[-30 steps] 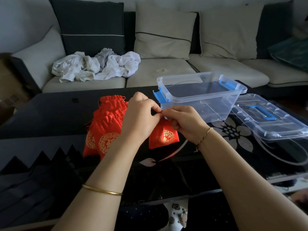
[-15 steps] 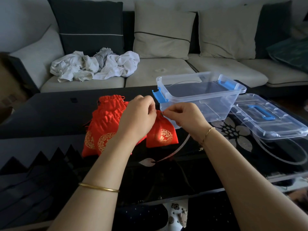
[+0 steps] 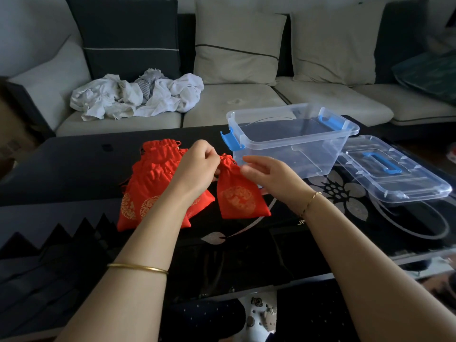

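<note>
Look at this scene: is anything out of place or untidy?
Only the crumpled white clothes heaped on the sofa seat look untidy. The lid lies beside the clear box; nothing spilled or damaged.

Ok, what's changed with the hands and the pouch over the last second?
The right hand has let go of the top of the pouch and opened, drawing back a little to the right. The left hand still pinches the gathered neck. The pouch stays in place, as do the pile, the box and the lid.
</note>
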{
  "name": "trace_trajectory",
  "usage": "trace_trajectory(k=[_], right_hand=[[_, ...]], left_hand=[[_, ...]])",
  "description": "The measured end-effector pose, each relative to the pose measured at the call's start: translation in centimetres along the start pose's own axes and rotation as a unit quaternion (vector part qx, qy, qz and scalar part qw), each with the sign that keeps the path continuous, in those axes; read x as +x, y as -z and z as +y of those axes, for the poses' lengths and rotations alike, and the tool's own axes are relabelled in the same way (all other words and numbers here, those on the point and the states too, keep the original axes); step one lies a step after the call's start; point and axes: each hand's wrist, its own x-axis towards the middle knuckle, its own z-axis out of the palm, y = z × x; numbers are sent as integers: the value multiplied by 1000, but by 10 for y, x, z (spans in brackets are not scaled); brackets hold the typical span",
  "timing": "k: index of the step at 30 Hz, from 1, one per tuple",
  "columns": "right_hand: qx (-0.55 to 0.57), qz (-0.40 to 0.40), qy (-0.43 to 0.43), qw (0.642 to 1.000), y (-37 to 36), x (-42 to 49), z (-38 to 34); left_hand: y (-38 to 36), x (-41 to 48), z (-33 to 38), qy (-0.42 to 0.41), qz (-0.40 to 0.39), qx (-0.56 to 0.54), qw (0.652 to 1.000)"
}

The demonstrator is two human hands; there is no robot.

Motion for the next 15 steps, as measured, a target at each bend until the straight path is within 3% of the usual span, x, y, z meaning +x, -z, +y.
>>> trace_trajectory(k=[2,6,9,12,15], right_hand=[[-50,9,7,999,2,-2,3],[-147,108,66,981,9,-5,-1],[-169,128,70,975,21,-9,-11],[-163,192,59,966,44,-2,-27],[-146,234,35,960,74,33,-43]], left_hand=[[-1,0,1,27,2,-44,999],[-6,5,1,43,-1,-88,995],[-12,15,3,70,18,-140,987],[-22,41,7,83,37,-105,990],[-43,68,19,83,-5,-46,995]])
